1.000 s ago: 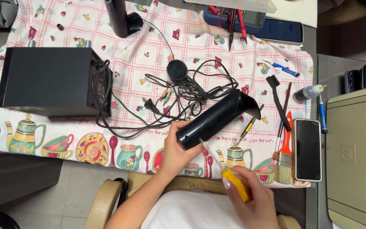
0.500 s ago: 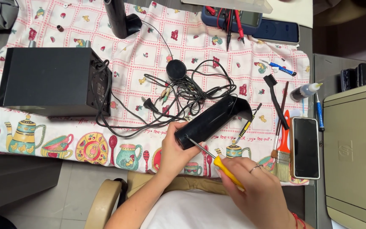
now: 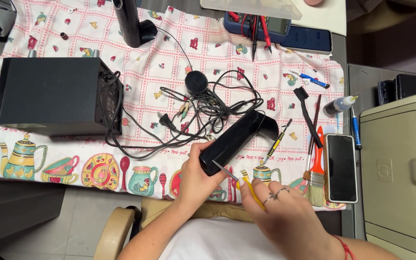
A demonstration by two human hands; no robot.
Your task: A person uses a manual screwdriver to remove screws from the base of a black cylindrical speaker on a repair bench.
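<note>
Left hand (image 3: 194, 175) grips the black speaker (image 3: 234, 137); right hand (image 3: 285, 216) is closed around the yellow screwdriver (image 3: 246, 185). Keep the tip square in the near end, press firmly.

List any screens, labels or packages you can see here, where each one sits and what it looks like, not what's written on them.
Phone: flat on the cloth's right edge beside the paintbrush; dark rectangular screen, pale frame, unlit.
Multimeter: top centre of the cloth; blue case, grey display, red and black probes across it.
Dropper bottle: lying right of the black brush; clear body, dark contents, white tip.
Printer: far right; beige box with a small embossed round mark.
</note>
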